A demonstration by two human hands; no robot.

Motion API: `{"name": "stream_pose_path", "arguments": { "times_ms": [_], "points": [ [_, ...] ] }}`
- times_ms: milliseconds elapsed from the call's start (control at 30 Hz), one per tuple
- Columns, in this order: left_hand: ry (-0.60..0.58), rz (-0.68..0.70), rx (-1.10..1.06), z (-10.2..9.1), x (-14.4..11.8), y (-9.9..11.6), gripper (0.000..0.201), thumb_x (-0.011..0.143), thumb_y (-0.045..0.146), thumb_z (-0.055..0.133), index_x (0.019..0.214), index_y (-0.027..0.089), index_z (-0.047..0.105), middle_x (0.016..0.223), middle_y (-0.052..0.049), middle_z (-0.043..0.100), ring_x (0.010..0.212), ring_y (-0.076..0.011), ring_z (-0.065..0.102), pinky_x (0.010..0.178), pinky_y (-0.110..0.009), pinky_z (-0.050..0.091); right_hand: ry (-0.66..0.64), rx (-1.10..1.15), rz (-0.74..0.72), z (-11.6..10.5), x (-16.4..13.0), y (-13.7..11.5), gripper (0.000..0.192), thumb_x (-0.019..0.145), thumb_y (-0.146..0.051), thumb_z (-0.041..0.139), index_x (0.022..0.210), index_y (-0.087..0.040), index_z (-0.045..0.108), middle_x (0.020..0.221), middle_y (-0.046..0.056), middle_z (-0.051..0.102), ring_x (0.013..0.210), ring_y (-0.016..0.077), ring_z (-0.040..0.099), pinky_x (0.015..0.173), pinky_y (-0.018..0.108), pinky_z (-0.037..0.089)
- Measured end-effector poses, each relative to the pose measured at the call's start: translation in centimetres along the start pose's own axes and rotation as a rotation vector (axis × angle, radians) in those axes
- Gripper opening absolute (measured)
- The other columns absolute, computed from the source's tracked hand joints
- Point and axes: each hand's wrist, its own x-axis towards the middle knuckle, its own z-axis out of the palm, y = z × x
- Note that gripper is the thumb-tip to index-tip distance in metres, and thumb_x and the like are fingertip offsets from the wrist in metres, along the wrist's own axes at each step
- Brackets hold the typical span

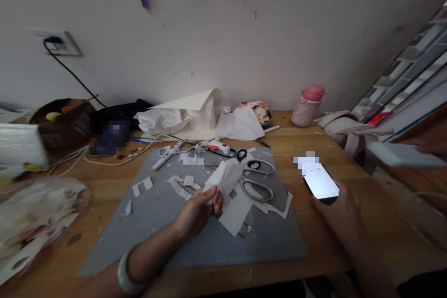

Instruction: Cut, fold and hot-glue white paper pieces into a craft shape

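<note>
White paper (224, 176) pinched in the left hand (195, 210), extending beyond thumb and fingertips; scissors (257, 181) lie just right of them. Right hand (340, 207) grips a lit phone (320, 184) by its near end. Light pinch likely best, lest paper crease.

Paper (222, 177) in left hand (199, 206), phone (321, 182) in right (342, 212)

Grey wall (195, 32) (scuffed), wooden table (286, 142).
</note>
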Motion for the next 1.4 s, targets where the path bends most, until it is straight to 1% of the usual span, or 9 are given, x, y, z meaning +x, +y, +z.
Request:
{"name": "stream_pose_path", "arguments": {
  "times_ms": [200, 400, 800, 933, 1033, 1100, 1200, 1300, 1400],
  "points": [
    [0.001, 0.002, 0.01, 0.0, 0.0, -0.1, 0.04, 0.074, 0.046, 0.063, 0.053, 0.017, 0.046, 0.049, 0.002, 0.047, 0.05, -0.0098, 0.039, 0.058, -0.026, 0.03, -0.016, -0.018, 0.013, 0.3, 0.2, 0.4, 0.061, 0.064, -0.046, 0.054, 0.114, -0.014, 0.045, 0.108, 0.019, 0.059, 0.102, 0.0355, 0.053, 0.088, 0.049, 0.037],
    [0.007, -0.004, 0.008, 0.0, 0.0, -0.1, 0.039, 0.074, 0.045, 0.063, 0.055, 0.016, 0.047, 0.05, 0.001, 0.047, 0.051, -0.0101, 0.04, 0.057, -0.026, 0.03, -0.149, 0.006, 0.101, 0.5, 0.6, 0.6, 0.071, 0.066, -0.052, 0.052, 0.121, -0.009, 0.044, 0.117, 0.023, 0.057, 0.107, 0.0367, 0.053, 0.087, 0.047, 0.04],
    [0.004, -0.009, 0.072, 0.0, -0.3, -0.4, 0.037, 0.077, 0.049, 0.058, 0.064, 0.014, 0.055, 0.052, 0.001, 0.048, 0.053, -0.0107, 0.04, 0.057, -0.025, 0.028, -0.186, -0.094, 0.092, 1.3, 0.1, 1.1, 0.073, 0.073, -0.055, 0.044, 0.126, -0.006, 0.04, 0.119, 0.024, 0.056, 0.113, 0.0377, 0.05, 0.091, 0.05, 0.037],
    [-0.024, 0.018, 0.045, -0.4, -0.2, -0.8, 0.032, 0.077, 0.046, 0.059, 0.073, 0.014, 0.058, 0.05, 0.003, 0.043, 0.051, -0.01, 0.035, 0.056, -0.026, 0.026, -0.103, -0.037, 0.08, 0.8, -0.1, -0.5, 0.071, 0.072, -0.051, 0.047, 0.123, -0.003, 0.042, 0.126, 0.029, 0.048, 0.121, 0.0411, 0.041, 0.095, 0.054, 0.033],
    [-0.059, 0.038, 0.059, -0.6, -0.1, -1.1, 0.032, 0.077, 0.047, 0.059, 0.076, 0.015, 0.06, 0.047, 0.006, 0.035, 0.049, -0.0094, 0.029, 0.055, -0.027, 0.023, -0.02, 0.194, -0.031, -0.3, -1.1, -3.7, 0.058, 0.075, -0.049, 0.047, 0.12, -0.014, 0.045, 0.127, 0.022, 0.05, 0.121, 0.0352, 0.044, 0.096, 0.052, 0.035],
    [-0.081, 0.04, 0.101, -0.6, -0.2, -1.1, 0.034, 0.077, 0.049, 0.06, 0.078, 0.015, 0.061, 0.045, 0.007, 0.032, 0.048, -0.0092, 0.026, 0.054, -0.027, 0.021, -0.166, 0.392, -0.111, -1.3, -2.2, -6.5, 0.044, 0.08, -0.049, 0.045, 0.111, -0.019, 0.052, 0.116, 0.015, 0.059, 0.11, 0.0285, 0.053, 0.093, 0.044, 0.041],
    [-0.13, 0.025, 0.198, -0.4, -0.7, -1.0, 0.04, 0.075, 0.054, 0.06, 0.08, 0.014, 0.063, 0.044, 0.007, 0.03, 0.047, -0.0086, 0.024, 0.054, -0.027, 0.017, -0.607, 0.555, -0.31, -2.5, -3.6, -10.9, 0.033, 0.087, -0.045, 0.043, 0.104, -0.023, 0.059, 0.11, 0.009, 0.064, 0.103, 0.022, 0.059, 0.088, 0.036, 0.045],
    [-0.181, -0.01, 0.281, -0.2, -1.2, -0.6, 0.046, 0.072, 0.058, 0.061, 0.079, 0.013, 0.064, 0.044, 0.007, 0.03, 0.046, -0.0081, 0.024, 0.053, -0.027, 0.015, -0.793, 0.555, -0.51, -2.8, -3.9, -14.5, 0.035, 0.084, -0.045, 0.051, 0.109, -0.022, 0.06, 0.11, 0.008, 0.064, 0.097, 0.0206, 0.06, 0.084, 0.033, 0.045],
    [-0.205, -0.038, 0.322, -0.2, -1.2, -0.4, 0.046, 0.07, 0.059, 0.062, 0.072, 0.014, 0.063, 0.045, 0.007, 0.031, 0.045, -0.0071, 0.023, 0.051, -0.027, 0.013, -0.92, 0.581, -0.654, -2.1, -3.5, -16.5, 0.025, 0.082, -0.041, 0.057, 0.094, -0.02, 0.063, 0.093, 0.005, 0.066, 0.085, 0.0176, 0.059, 0.074, 0.028, 0.043]
  ]
}}
